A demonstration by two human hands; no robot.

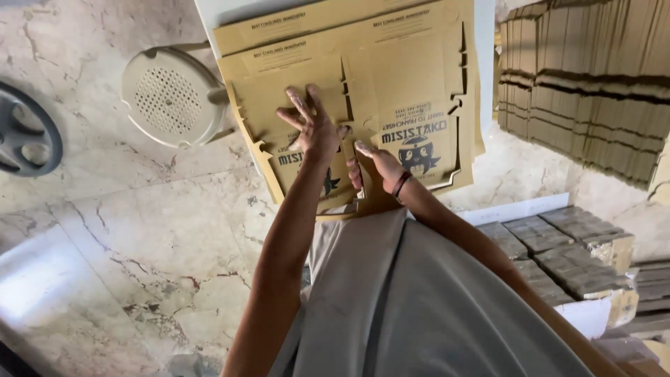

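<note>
Flat brown die-cut cardboard box blanks with dark printed graphics lie overlapped on a white surface in front of me. My left hand presses flat on the nearer blank, fingers spread. My right hand, with a dark band on its wrist, grips the near edge of a blank where the two sheets meet; its fingers curl under the cardboard. My grey shirt fills the lower middle of the view.
A beige round plastic stool stands left of the blanks on the marble floor. A dark round object shows at the left edge. Tall stacks of flat cardboard stand at right, with bundled grey packs below.
</note>
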